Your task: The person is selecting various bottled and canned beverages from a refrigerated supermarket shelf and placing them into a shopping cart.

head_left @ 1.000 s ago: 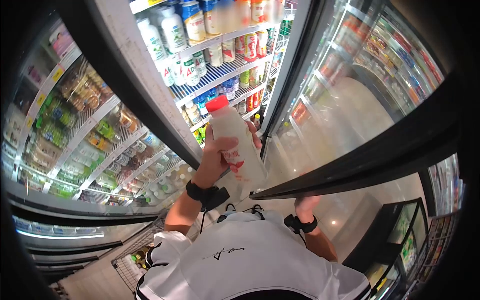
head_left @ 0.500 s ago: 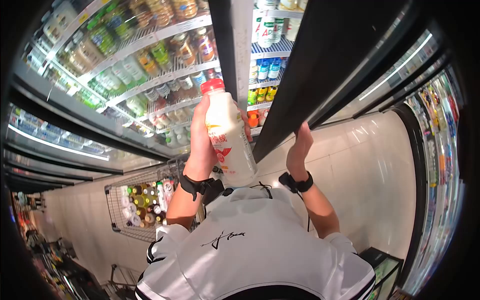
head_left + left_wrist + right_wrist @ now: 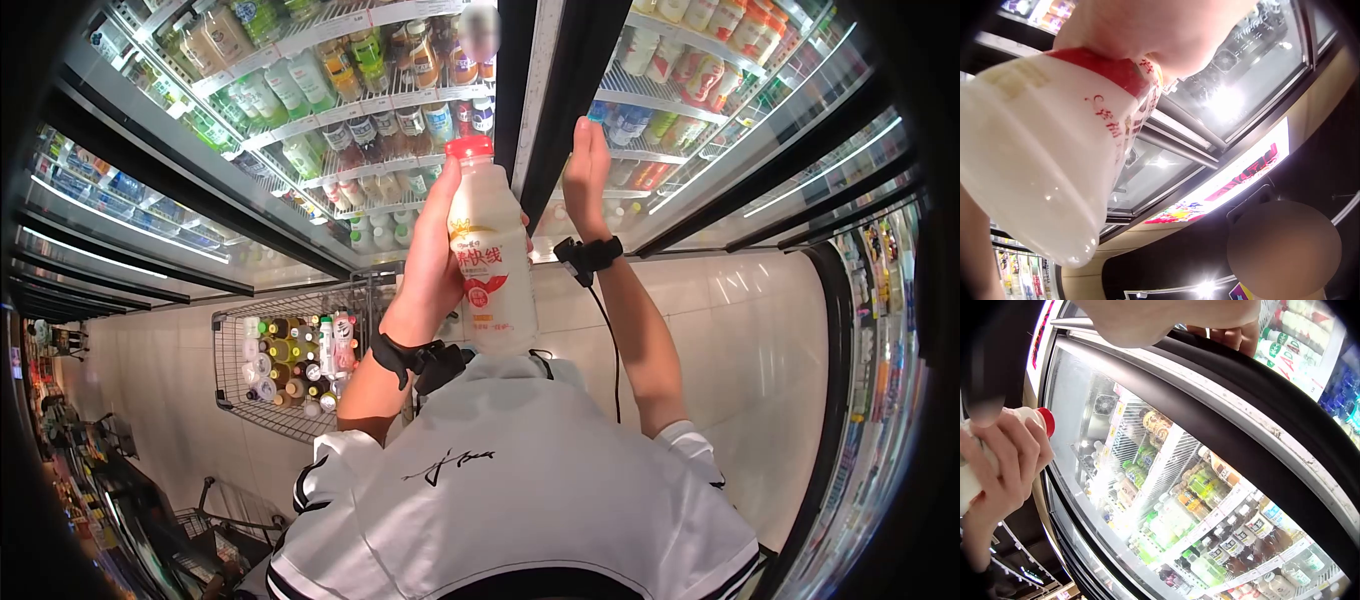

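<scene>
My left hand [image 3: 430, 255] grips a large plastic bottle of white milk drink [image 3: 492, 255], held upright in front of my chest. It has a red cap [image 3: 469, 148] and red print on its label. In the left wrist view the bottle's pale base [image 3: 1041, 162] is close to the camera. My right hand [image 3: 587, 180], fingers extended, is against the black-framed fridge door [image 3: 548, 165]. Seen from the right wrist, the fingertips [image 3: 1232, 337] show just beyond the door's dark frame [image 3: 1260, 378]. Bottles on the shelves show through the door's glass.
Left of it, another glass-fronted fridge [image 3: 330, 240] holds rows of drinks. A wire shopping cart [image 3: 232, 385] with several bottles stands to my left. Behind it is a second cart [image 3: 215, 525]. Stocked shelves [image 3: 880, 330] run along the right, across the tiled floor [image 3: 730, 330].
The fridge door has swung from wide open to nearly closed, with my right hand moving up and forward along with it. My left hand keeps hold of the bottle. The view has turned left.
</scene>
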`<state>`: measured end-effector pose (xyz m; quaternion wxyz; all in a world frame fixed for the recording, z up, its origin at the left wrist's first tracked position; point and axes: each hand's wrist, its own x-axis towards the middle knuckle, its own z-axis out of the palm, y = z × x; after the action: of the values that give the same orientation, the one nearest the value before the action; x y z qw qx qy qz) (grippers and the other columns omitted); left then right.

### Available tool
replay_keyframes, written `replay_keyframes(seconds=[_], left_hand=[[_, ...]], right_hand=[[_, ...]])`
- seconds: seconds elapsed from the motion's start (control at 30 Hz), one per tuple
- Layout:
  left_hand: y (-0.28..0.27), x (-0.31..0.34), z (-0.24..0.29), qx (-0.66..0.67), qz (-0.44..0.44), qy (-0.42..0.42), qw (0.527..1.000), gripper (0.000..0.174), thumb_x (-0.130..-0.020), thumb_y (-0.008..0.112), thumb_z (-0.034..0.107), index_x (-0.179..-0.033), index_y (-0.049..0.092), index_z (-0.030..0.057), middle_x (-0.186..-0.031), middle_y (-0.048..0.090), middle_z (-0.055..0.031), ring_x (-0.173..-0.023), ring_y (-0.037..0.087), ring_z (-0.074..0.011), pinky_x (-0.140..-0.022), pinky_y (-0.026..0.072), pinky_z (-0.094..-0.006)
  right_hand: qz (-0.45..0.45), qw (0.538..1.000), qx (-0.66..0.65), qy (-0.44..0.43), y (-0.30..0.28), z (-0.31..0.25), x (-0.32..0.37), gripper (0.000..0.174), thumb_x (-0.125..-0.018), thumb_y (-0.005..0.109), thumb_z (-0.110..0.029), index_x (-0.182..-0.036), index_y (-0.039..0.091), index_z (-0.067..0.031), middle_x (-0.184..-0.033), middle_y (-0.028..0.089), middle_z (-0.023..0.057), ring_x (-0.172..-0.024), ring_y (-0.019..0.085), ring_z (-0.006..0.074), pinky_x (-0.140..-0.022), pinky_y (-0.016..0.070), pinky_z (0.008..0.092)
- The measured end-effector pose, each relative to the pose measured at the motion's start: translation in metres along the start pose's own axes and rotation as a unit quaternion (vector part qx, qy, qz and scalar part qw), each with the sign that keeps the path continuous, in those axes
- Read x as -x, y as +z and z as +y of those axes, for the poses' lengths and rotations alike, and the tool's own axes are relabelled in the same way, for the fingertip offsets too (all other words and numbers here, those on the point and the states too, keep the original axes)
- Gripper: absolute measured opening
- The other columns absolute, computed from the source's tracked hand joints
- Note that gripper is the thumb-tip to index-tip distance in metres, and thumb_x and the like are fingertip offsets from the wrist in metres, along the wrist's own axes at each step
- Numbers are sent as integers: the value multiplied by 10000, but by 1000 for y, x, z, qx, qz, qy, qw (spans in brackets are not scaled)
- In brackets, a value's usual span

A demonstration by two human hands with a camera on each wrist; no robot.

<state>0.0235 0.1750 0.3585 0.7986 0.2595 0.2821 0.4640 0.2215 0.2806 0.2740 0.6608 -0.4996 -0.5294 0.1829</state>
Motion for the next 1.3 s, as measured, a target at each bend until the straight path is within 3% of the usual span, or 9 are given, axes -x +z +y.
replay_keyframes(seconds=[0.17, 0.27, 0.37, 0.43, 0.63, 0.73, 1.0, 1.1, 1.3], left_hand=[[1, 5, 1, -20, 9, -5, 1000, 591, -969, 439, 643, -1159, 588, 104, -894, 684, -124, -758, 693, -256, -696, 563, -393], [2, 6, 2, -25, 9, -7, 1000, 588, -970, 440, 641, -1158, 589, 104, -898, 685, -121, -765, 694, -246, -710, 563, -387], [5, 6, 2, -21, 19, -27, 999, 569, -976, 446, 624, -1162, 590, 106, -917, 686, -113, -791, 695, -235, -723, 564, -382], [6, 5, -1, -13, 22, -24, 999, 556, -979, 452, 614, -1162, 590, 107, -928, 686, -105, -810, 694, -229, -724, 564, -382], [11, 0, -2, -23, 63, 10, 998, 571, -999, 398, 600, -1088, 601, 73, -879, 687, -138, -733, 696, -298, -661, 580, -432], [13, -4, -5, -34, 73, 39, 996, 546, -1020, 390, 554, -1145, 589, 61, -945, 692, -147, -818, 701, -298, -722, 583, -430], [19, 10, -5, -37, -41, -1, 998, 606, -1029, 338, 475, -1400, 484, 19, -1344, 579, -215, -1189, 599, -312, -1004, 490, -455], [9, 7, -7, 7, -85, -17, 996, 524, -1015, 412, 398, -1401, 494, 53, -1327, 590, -76, -1206, 553, -203, -1033, 408, -385], [10, 7, 1, -19, -103, 10, 994, 463, -976, 444, 217, -1395, 478, 23, -1309, 581, -73, -1206, 547, -197, -1009, 436, -401]], right_hand=[[-9, 999, -18, 27, 2, 5, 1, 367, -1037, 467, -309, -971, 560, 40, -758, 523, 64, -725, 441, 170, -699, 399, 324], [-32, 998, -6, 48, 1, 12, 6, 452, -1023, 491, -354, -1221, 550, 48, -1051, 631, 150, -998, 568, 232, -909, 430, 344], [-45, 996, -28, 76, -4, 3, 17, 516, -1010, 541, -312, -1391, 469, 30, -1298, 566, 150, -1207, 526, 232, -1042, 380, 332], [-64, 992, -1, 107, -13, -17, 28, 625, -1003, 548, -298, -1501, 329, 9, -1538, 368, 187, -1445, 327, 272, -1168, 252, 375], [-148, 975, -131, 99, -43, -71, 89, 687, -995, 584, -319, -1519, 280, 6, -1478, 436, 151, -1368, 416, 220, -1102, 344, 348], [-295, 871, -288, 265, -52, -122, 116, 785, -949, 640, -279, -1543, 197, -21, -1472, 421, 154, -1338, 448, 232, -1104, 357, 376], [-260, 881, -265, 293, -58, -143, 116, 936, -797, 767, -141, -1525, 188, -29, -1293, 544, 148, -1133, 617, 233, -947, 517, 386], [-253, 873, -295, 294, -60, -144, 114, 935, -798, 757, -134, -1530, 184, -28, -1281, 567, 153, -1108, 636, 238, -935, 524, 390], [-238, 861, -327, 309, -58, -138, 120, 806, -800, 692, -173, -1476, 276, -35, -1243, 576, 173, -1019, 677, 269, -771, 614, 409]])
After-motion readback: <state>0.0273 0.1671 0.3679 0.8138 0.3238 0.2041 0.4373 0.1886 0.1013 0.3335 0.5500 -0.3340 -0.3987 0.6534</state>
